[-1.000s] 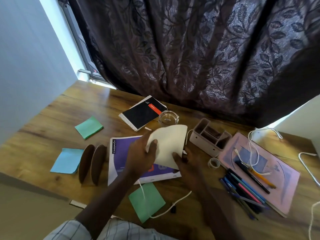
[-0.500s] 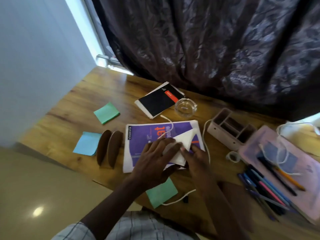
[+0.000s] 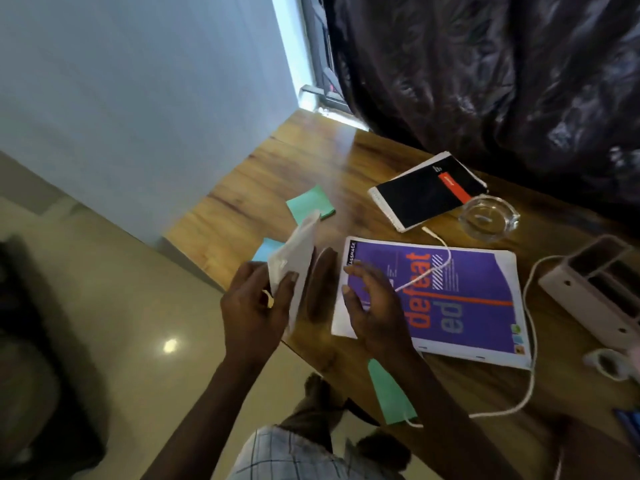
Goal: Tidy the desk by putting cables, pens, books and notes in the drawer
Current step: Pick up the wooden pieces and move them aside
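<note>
Wooden surface (image 3: 304, 157), dark curtain (image 3: 502, 71) behind it. Near edge: green note (image 3: 389, 393) with a white cable (image 3: 526, 348) running past it. Left hand (image 3: 254, 308) at the left edge, fingers clamped on a folded white paper (image 3: 298, 251), held clear of the surface. Right hand (image 3: 375, 306) just beside it, fingers spread, gripping nothing, over the purple book (image 3: 460, 292). Farther back: another green note (image 3: 310, 202), black notebook (image 3: 427, 190), glass ashtray (image 3: 488, 218).
</note>
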